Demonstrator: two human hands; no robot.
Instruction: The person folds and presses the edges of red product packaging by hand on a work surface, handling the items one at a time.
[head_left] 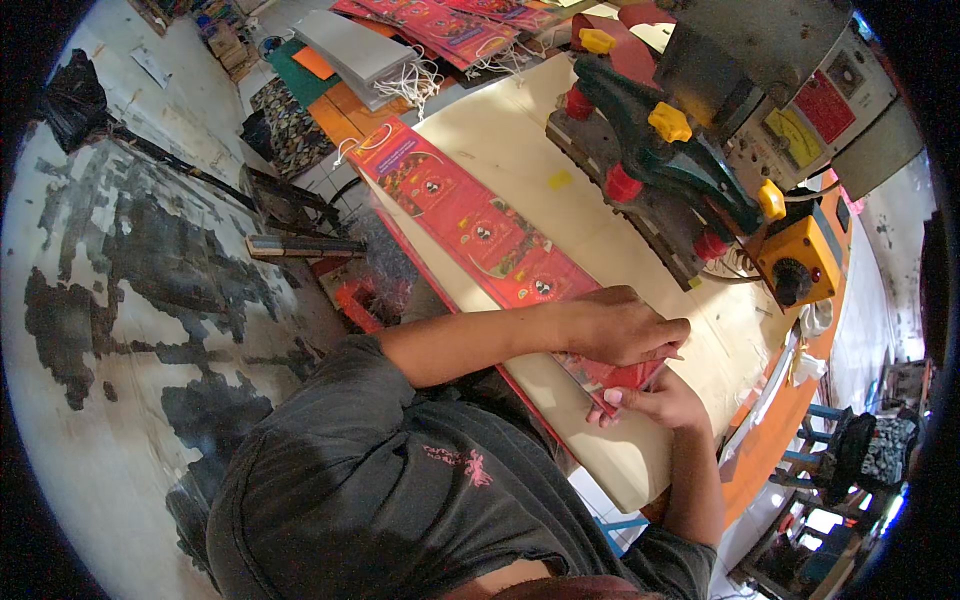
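A long red printed strip [490, 235], with food pictures and a white string loop at its far left end, lies slantwise over the cream tabletop [590, 235]. My right hand [662, 400] grips the near end of this strip, thumb on top and fingers beneath. Just above that end, my left hand [620, 327] is closed over the strip, its fingers curled and pinched together. Whatever sits between those fingertips is too small or hidden to make out. Part of the strip disappears under my left hand and wrist.
A dark press with yellow knobs [670, 122] stands beyond my hands, beside a yellow control box [805, 262]. At the back are stacked grey cards with strings [360, 55] and more red printed strips [440, 28]. A blue-framed stool [850, 445] stands right of the table.
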